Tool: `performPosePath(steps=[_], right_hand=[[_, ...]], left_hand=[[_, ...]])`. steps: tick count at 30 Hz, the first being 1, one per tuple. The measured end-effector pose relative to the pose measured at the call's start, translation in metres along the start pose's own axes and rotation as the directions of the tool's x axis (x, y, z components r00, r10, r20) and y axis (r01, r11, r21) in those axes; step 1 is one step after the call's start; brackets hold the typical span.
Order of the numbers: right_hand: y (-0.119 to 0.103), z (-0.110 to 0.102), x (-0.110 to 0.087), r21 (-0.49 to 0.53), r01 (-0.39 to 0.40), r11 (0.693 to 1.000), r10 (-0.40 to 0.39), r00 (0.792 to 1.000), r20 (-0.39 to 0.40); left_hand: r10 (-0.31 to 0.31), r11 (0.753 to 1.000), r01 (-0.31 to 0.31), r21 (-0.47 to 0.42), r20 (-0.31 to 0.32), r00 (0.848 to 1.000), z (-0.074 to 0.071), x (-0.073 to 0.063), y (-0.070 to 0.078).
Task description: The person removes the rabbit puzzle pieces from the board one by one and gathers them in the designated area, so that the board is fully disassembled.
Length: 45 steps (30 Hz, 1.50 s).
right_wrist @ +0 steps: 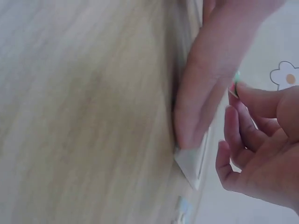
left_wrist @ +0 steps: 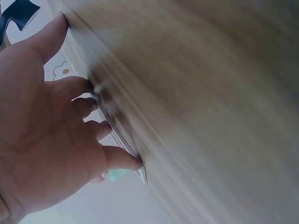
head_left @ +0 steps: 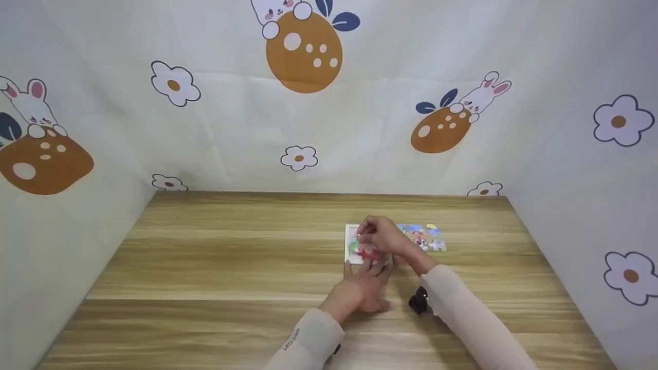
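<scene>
A small puzzle tray with a white rim [head_left: 347, 246] lies on the table, with green and red puzzle pieces [head_left: 367, 254] inside it. Along the tray's near edge, the fingertips of my left hand [head_left: 362, 290] press down, thumb spread out to the side; the left wrist view shows the left palm [left_wrist: 51, 126] and the fingers along the edge. Over the tray, my right hand [head_left: 384, 237] pinches a small puzzle piece [right_wrist: 235, 89] between thumb and index finger. The two hands hide much of the tray's inside.
Right of the tray lies a group of puzzle pieces [head_left: 436, 244] in blue, yellow and white, partly behind the right hand. A black device [head_left: 419, 300] is at the right wrist. A patterned cloth [head_left: 231, 128] stands around the wooden table [head_left: 221, 277].
</scene>
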State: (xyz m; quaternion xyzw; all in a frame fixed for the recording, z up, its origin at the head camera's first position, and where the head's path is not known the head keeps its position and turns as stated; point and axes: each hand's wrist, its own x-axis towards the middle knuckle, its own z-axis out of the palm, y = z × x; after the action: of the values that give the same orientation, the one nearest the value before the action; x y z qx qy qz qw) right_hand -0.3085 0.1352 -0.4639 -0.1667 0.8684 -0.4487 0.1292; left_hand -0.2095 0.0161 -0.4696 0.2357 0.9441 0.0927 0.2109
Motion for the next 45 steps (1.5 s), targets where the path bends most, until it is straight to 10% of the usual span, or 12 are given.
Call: performPosePath(steps=[21,45], right_hand=[[0.034,-0.059,-0.041,-0.016,-0.032,0.999,0.03,0.991,-0.127],[0.062,-0.053,-0.056,-0.132,-0.005,0.991,0.0,0.999,-0.039]], left_hand=[[-0.015,1.0,0.015,-0.015,0.013,1.0,0.002,0.002,0.001],[0.003,1.0,-0.004,-0.016,-0.021,1.0,0.001,0.0,0.0]])
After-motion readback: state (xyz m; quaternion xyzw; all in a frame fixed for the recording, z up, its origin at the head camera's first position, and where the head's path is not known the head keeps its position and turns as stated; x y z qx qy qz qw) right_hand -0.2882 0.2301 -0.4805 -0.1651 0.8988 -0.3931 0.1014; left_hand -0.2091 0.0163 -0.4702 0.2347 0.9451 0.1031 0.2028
